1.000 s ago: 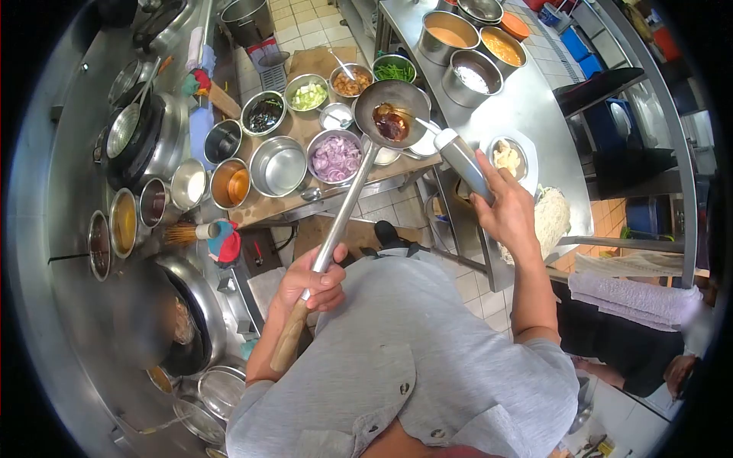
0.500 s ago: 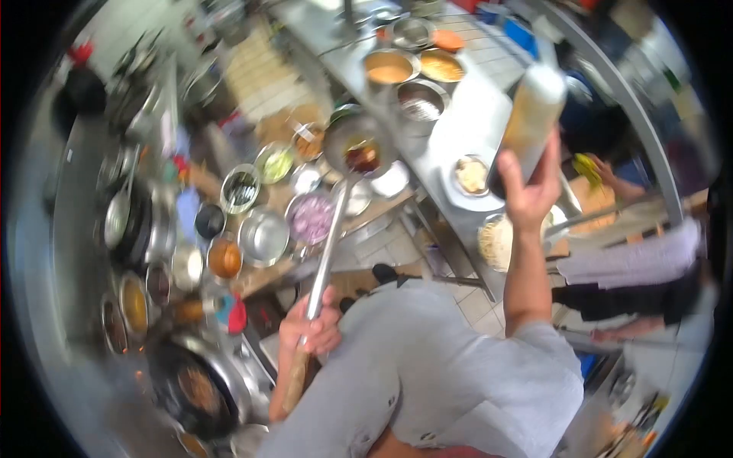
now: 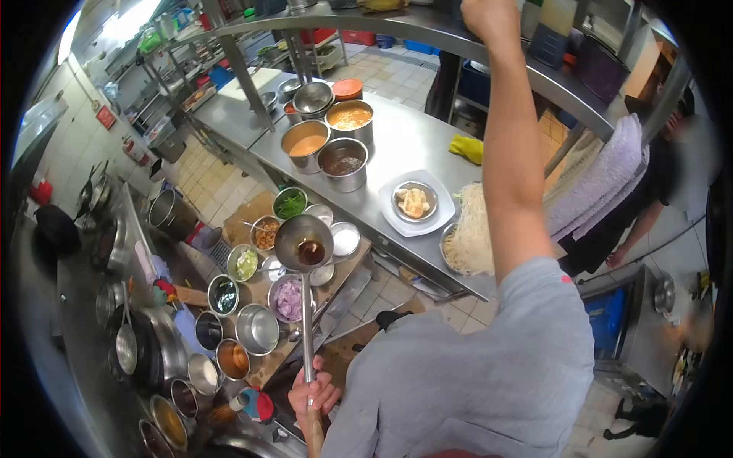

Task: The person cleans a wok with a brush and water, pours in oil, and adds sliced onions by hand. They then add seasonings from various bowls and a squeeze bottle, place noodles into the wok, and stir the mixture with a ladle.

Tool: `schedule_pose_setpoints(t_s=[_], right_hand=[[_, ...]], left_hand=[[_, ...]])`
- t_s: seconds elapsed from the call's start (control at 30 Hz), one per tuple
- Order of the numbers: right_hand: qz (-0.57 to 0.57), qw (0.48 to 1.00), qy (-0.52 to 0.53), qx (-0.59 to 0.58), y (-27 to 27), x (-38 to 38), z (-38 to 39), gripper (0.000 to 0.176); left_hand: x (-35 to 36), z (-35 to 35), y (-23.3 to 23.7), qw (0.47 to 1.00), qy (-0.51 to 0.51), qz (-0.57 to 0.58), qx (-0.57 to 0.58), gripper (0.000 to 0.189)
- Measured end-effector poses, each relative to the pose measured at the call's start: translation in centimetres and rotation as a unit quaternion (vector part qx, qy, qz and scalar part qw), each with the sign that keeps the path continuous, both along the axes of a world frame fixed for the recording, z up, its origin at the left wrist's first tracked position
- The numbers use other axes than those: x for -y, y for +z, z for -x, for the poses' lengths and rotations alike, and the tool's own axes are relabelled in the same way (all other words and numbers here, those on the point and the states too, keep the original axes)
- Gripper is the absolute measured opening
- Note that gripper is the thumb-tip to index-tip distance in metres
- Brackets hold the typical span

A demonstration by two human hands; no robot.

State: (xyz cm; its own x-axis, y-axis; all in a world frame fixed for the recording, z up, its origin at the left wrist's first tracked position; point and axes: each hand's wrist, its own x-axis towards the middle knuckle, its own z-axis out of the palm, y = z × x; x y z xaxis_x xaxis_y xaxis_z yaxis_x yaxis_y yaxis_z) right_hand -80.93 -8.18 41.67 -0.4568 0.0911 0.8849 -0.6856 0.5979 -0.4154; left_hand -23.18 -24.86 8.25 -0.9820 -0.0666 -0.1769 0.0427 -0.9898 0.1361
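Room: a kitchen with a steel counter [image 3: 405, 133], a raised shelf [image 3: 412, 38] above it and a low bench [image 3: 347, 269] set with metal bowls. Main change noted: the right arm had been stretched up and the right hand [image 3: 489, 17] brought to the shelf, well apart from the ladle [image 3: 293, 235]. Its fingers were cut off by the upper edge of the view; whether they were open or closed, and whether anything was held, could not be told. A bottle [image 3: 559, 21] was seen beside that arm, on the shelf.

The ladle was thus supported by the left hand [image 3: 314, 393] alone, its fingers wrapped closed around the handle, no gap seen. The bowl end was held over the bench, near the greens [image 3: 291, 204] and onions [image 3: 289, 298]. Dark sauce [image 3: 311, 253] was pooled inside; no spill was observed. Noodles [image 3: 475, 229] were seen beside the plate [image 3: 389, 223], untouched by either hand.
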Motion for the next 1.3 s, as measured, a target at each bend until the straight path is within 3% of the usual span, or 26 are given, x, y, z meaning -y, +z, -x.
schedule_pose_setpoints(t_s=[0.07, 0.17, 0.3, 0.33, 0.37, 0.5, 0.6, 0.7, 0.8, 0.9, 0.97, 1.3], right_hand=[[-0.040, 0.997, -0.055, 0.041, 0.5, -1.0, -4.5, 0.071], [0.004, 0.975, -0.194, -0.107, 0.8, -4.0, -6.1, 0.072], [0.036, 0.948, -0.288, -0.129, -0.3, -8.7, 1.2, 0.077], [0.021, 0.965, -0.248, 0.082, 1.4, -6.9, -3.5, 0.085], [0.050, 0.968, -0.221, 0.110, 0.9, -7.7, -1.6, 0.093], [0.025, 0.988, -0.123, -0.092, 0.0, -8.2, -1.6, 0.083], [0.000, 0.977, 0.042, -0.211, -0.8, -6.2, -7.2, 0.077], [-0.097, 0.946, 0.246, -0.190, -5.7, -2.0, -12.8, 0.071], [-0.246, 0.872, 0.416, -0.072, -13.8, 3.7, -18.1, 0.066], [-0.352, 0.817, 0.443, 0.111, -22.4, 7.4, -21.7, 0.079], [-0.429, 0.773, 0.445, 0.140, -26.2, 8.6, -22.2, 0.083], [-0.554, 0.721, 0.414, 0.039, -28.3, 11.9, -22.5, 0.079]], left_hand=[[0.1, -0.1, 0.2, 1.000, -0.008, 0.000, 0.008, 0.041], [0.0, -0.2, 0.4, 1.000, -0.012, -0.003, 0.008, 0.043], [0.1, -0.7, 0.1, 1.000, -0.018, 0.019, 0.000, 0.045], [0.1, -0.6, 0.0, 1.000, -0.019, 0.018, -0.014, 0.046], [0.2, -0.9, -0.7, 1.000, -0.012, 0.016, -0.019, 0.046], [-0.4, -0.6, 0.8, 0.999, 0.009, 0.010, 0.031, 0.043], [-1.0, -1.0, 1.1, 0.999, 0.032, 0.019, 0.026, 0.042], [-1.6, -1.7, 1.2, 0.998, 0.053, 0.013, 0.025, 0.043], [-2.0, -2.4, 1.2, 0.998, 0.063, 0.004, 0.018, 0.044], [-2.4, -3.2, 1.3, 0.997, 0.074, 0.004, 0.010, 0.043], [-2.6, -3.7, 1.4, 0.997, 0.080, 0.007, 0.018, 0.043], [-3.2, -4.7, 1.7, 0.993, 0.092, 0.025, 0.062, 0.046]])
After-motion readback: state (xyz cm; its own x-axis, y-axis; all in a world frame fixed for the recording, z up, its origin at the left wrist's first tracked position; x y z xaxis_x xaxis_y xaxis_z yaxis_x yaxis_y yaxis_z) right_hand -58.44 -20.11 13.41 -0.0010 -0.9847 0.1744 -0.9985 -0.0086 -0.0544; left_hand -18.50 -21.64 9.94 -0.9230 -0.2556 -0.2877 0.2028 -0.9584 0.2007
